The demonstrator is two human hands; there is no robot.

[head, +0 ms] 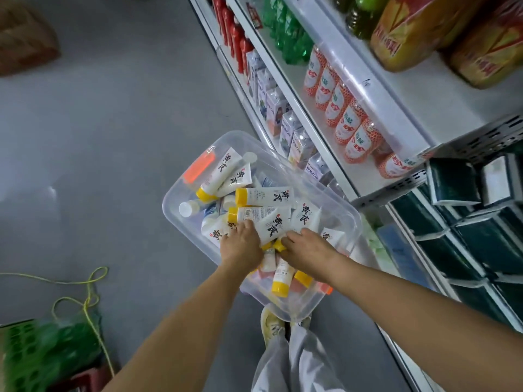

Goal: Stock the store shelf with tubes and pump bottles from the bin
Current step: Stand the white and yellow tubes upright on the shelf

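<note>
Tubes (271,222) heaped in clear bin (334,205)

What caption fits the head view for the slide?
Both hands, left hand and right hand, reach among yellow-capped tubes in a clear bin beside stocked shelves.

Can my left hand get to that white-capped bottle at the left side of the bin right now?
Probably yes. The left hand is already inside the clear bin, resting on the tubes, and the white-capped bottle lies on top near the left wall with nothing covering it.

Both arms stretched forward, left grip (240,244) and right grip (307,250) palms-down
</note>
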